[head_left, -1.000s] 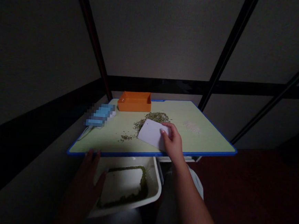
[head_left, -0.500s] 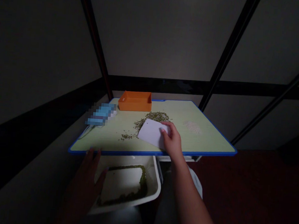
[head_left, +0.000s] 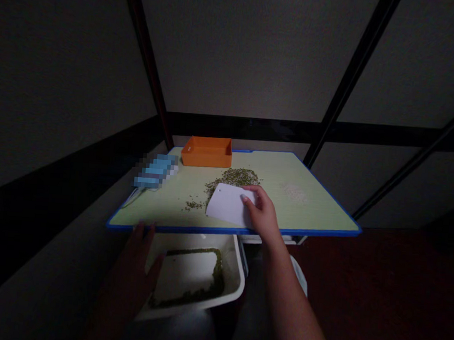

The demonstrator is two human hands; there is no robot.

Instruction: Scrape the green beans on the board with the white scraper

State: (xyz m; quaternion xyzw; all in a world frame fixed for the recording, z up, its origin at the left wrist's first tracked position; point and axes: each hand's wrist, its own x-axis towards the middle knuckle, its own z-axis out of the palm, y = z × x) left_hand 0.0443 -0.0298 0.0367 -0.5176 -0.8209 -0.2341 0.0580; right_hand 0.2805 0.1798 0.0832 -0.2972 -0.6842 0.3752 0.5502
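My right hand pinches a thin white card, thumb on top, and holds it tilted over the front of the table. Just beyond the card lies a heap of small greenish-brown grains, like seeds or beans. A few scattered grains lie to its left. Dark and partly in shadow, my left hand is over the left side of a white tub, its fingers stretched apart near the table's front edge. More green grains line the tub's floor; its left rim is hidden by my hand.
An orange open box stands at the back left of the pale table, which has a blue edge. A blurred blue object with a cable is at the left edge. A patch of pale grains lies on the right.
The white card has moved slightly left and towards me in my right hand, uncovering a little more of the heap. My left hand stays by the tub.
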